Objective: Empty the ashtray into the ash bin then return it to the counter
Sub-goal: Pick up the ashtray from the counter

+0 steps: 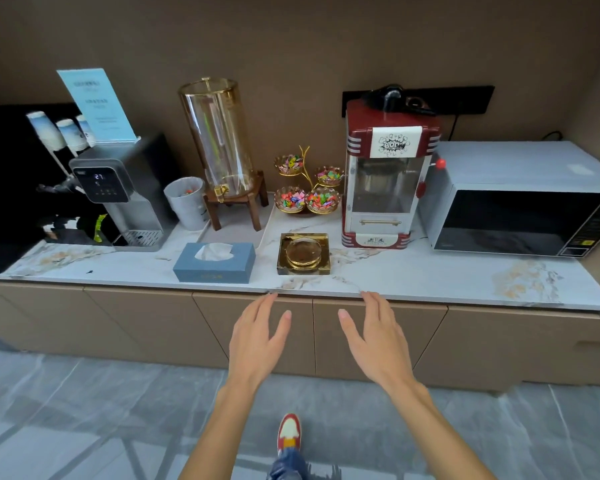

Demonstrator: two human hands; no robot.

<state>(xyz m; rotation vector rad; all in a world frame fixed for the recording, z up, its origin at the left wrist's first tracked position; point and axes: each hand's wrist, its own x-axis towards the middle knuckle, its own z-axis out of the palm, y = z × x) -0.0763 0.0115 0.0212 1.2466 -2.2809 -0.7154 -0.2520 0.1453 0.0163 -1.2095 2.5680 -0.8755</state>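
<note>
While both hands reach forward with fingers spread and palms down, neither grasps anything. Left hand (257, 336) and right hand (374, 336) hover just short of the front edge of the marbled stone desk (413, 275). Just beyond the fingertips, between the two hands, sits the ashtray (303, 253), a square block of amber glass with a round hollow. Beyond the left hand lies a blue rectangular tissue box (214, 262). Beyond the right hand stand a red popcorn machine (385, 181) and a grey microwave (520, 209).
</note>
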